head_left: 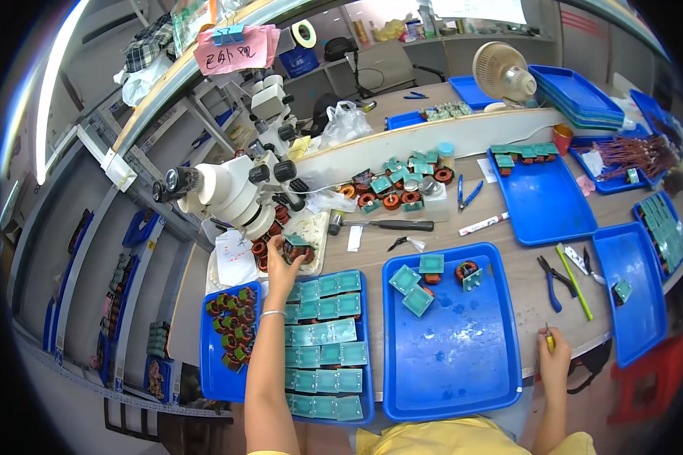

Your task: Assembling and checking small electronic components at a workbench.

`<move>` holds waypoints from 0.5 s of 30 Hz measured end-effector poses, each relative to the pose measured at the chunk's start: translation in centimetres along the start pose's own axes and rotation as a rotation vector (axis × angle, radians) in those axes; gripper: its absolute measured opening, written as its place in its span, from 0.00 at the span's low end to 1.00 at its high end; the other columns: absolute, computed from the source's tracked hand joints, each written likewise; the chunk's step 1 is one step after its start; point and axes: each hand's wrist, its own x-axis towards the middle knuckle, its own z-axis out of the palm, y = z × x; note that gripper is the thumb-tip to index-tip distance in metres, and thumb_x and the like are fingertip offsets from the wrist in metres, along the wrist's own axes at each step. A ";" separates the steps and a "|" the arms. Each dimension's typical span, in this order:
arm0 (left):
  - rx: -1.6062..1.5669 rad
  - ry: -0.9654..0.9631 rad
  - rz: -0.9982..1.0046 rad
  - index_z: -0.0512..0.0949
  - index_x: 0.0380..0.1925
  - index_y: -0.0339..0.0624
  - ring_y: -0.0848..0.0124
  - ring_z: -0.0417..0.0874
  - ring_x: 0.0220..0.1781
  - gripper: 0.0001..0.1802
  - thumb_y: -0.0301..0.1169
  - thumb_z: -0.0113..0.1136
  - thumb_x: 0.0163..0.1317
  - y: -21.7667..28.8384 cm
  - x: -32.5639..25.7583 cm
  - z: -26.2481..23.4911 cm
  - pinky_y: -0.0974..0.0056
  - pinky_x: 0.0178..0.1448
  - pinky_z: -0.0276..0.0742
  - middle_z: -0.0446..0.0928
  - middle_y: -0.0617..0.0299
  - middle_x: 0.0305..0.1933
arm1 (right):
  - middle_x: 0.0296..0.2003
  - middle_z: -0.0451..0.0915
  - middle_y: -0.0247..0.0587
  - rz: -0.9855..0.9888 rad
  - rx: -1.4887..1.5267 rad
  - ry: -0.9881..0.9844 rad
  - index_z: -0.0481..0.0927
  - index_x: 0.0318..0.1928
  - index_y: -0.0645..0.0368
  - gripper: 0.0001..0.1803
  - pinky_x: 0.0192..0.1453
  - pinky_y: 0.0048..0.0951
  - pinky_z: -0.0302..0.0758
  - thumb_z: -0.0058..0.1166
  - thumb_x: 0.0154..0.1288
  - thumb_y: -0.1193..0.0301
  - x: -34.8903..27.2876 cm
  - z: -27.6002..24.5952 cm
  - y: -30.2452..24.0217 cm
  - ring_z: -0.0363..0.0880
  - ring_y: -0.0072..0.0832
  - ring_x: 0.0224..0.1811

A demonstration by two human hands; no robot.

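Note:
My left hand (284, 267) reaches under the microscope (231, 193), its fingers closed round a copper toroid coil with a green circuit board (299, 247). Other coils (259, 249) lie beside it at the white stand. Over the table's front edge on the right, my right hand (555, 355) grips a small tool with a yellow handle (550, 341) and a thin tip pointing away from me; its exact kind cannot be made out. In front of me, a blue tray (451, 364) carries several board-topped coils (417, 300), one tipped on its side.
Rows of green boards fill a tray (326, 331) at left, next to a tray of wound coils (232, 315). Behind lie a hammer (387, 225), blue cutters (470, 195) and a marker (483, 224). Pliers (554, 284) and a green stick (574, 282) lie right.

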 end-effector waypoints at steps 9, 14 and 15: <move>-0.146 0.085 -0.076 0.61 0.53 0.35 0.62 0.74 0.50 0.34 0.26 0.65 0.46 -1.1 1.8 0.8 0.64 0.53 0.67 0.71 0.48 0.49 | 0.22 0.76 0.47 -0.004 0.163 -0.071 0.76 0.34 0.66 0.06 0.29 0.27 0.68 0.51 0.53 0.78 0.1 0.5 0.0 0.73 0.30 0.22; 0.147 -0.064 -0.094 0.66 0.49 0.35 0.53 0.74 0.48 0.33 0.27 0.65 0.39 -0.1 5.8 2.7 0.59 0.52 0.69 0.73 0.45 0.47 | 0.20 0.75 0.45 0.024 0.171 -0.088 0.76 0.33 0.65 0.06 0.27 0.27 0.68 0.51 0.54 0.77 -0.1 0.2 -0.3 0.72 0.29 0.21; 0.153 -0.102 -0.132 0.68 0.47 0.36 0.54 0.75 0.47 0.32 0.29 0.66 0.38 0.4 6.3 3.4 0.60 0.51 0.69 0.73 0.46 0.45 | 0.20 0.75 0.45 0.062 0.177 -0.111 0.76 0.33 0.65 0.06 0.27 0.27 0.68 0.51 0.54 0.77 -0.1 0.2 -0.3 0.73 0.29 0.21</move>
